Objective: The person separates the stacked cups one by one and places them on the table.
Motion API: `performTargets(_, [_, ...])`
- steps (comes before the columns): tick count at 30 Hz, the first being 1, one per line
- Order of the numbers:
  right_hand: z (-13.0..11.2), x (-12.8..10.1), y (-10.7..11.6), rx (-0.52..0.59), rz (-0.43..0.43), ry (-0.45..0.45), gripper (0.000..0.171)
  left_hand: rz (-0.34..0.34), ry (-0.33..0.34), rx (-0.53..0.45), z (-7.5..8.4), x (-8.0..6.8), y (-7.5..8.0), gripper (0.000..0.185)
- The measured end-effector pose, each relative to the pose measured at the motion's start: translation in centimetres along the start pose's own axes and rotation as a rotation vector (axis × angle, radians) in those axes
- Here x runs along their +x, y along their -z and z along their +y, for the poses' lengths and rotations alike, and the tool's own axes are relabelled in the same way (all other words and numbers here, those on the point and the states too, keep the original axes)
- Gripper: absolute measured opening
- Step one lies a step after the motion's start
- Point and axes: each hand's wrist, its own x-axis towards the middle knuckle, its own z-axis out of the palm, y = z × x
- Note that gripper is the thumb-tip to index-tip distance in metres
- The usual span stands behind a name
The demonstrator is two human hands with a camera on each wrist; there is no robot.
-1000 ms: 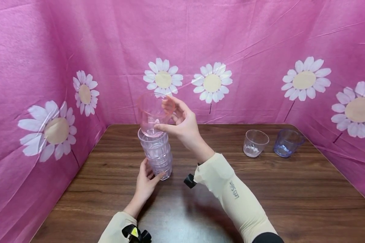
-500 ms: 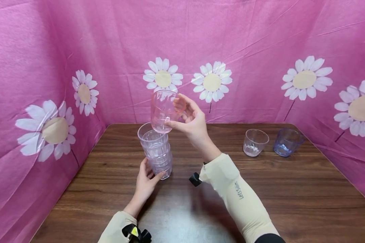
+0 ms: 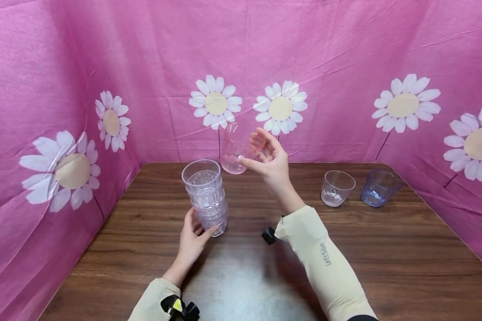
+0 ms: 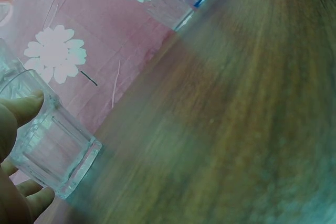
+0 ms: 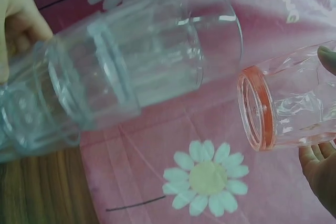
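While the left hand (image 3: 193, 238) grips the base of the stack of clear ribbed plastic cups (image 3: 206, 196), the right hand (image 3: 271, 160) pinches a pink-tinted clear plastic cup (image 3: 237, 149) aloft just right of it, above the wooden table (image 3: 385, 249).

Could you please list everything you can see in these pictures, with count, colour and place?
stack of cups: one stack of nested clear cups, exact number hard to tell, upright on the table at left of centre
pink cup: one, clear pink, held in the air to the right of the stack, above the table's far edge
clear cup: one, colourless, upright on the table at far right
blue cup: one, clear blue, upright just right of the clear cup
table: one, dark brown wood grain
cloth backdrop: one, pink with white daisies, around the table
left hand: holds the base of the stack
right hand: holds the pink cup
sleeves: two, cream
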Motion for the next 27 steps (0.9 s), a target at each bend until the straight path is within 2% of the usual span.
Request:
performTargets(8, [1.1,-0.4,1.7,-0.019,0.058,-0.038,0.079,-0.001,0.010,-0.003,0.1,0.0,0.0,0.077])
performTargets(27, [5.0,-1.2,5.7,-0.144,0.160,-0.139,0.081,-0.005,0.005,-0.013,0.2,0.0,0.0,0.077])
